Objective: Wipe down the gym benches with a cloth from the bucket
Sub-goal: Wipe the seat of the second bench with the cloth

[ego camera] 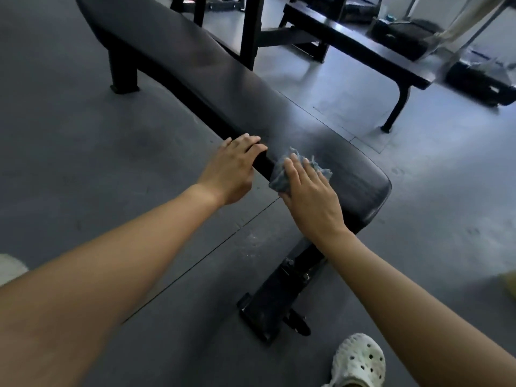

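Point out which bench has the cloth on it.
The near bench, running diagonally: the right hand presses the grey cloth on it. The far bench bears none.

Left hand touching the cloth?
Apart. Head view: left hand holds the bench edge; bare bench shows between it and the cloth under the right hand.
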`<state>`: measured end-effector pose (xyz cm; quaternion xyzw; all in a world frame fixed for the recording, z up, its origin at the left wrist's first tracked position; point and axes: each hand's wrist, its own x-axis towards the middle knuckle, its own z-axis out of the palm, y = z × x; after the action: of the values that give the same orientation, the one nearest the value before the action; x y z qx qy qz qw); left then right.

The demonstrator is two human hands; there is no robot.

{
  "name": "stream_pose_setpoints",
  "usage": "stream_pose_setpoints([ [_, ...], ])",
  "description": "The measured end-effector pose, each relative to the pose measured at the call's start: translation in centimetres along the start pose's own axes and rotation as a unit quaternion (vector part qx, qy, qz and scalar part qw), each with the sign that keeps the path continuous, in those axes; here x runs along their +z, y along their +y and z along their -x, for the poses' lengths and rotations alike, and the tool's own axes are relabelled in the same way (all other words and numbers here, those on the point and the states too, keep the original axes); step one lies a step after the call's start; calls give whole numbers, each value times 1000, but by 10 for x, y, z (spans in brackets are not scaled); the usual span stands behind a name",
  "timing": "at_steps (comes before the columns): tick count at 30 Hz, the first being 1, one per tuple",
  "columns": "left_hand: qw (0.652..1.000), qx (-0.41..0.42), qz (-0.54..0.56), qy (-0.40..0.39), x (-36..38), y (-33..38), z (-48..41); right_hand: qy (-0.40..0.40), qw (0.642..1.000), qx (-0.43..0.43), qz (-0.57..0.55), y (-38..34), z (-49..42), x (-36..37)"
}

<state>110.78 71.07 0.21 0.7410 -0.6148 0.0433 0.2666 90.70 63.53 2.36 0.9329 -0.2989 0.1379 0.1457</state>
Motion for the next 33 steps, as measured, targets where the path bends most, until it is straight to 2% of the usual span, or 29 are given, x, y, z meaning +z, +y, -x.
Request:
stream_pose_setpoints([
  [7,999,15,-21,-27,-14,-24,-15,18,995,97,16,-9,19,1],
  [12,999,37,-16,-26,-16,-47,-20,-16,994,108,11,-32,-25,5],
  [18,996,85,6,31,-16,-55,-31,-69,990,108,-62,-60,-95,12],
  [23,995,92,-25,12,-19,-40,-39,-47,991,119,-49,-50,-69,10],
  [29,977,210,15,-17,-11,-10,-40,15,969,240,-60,-36,-10,-3],
  [31,967,250,29,-29,-10,-1,-36,49,945,312,-83,-29,11,-5],
  [33,960,275,35,-44,-8,5,-34,100,905,399,-109,-27,28,-5],
])
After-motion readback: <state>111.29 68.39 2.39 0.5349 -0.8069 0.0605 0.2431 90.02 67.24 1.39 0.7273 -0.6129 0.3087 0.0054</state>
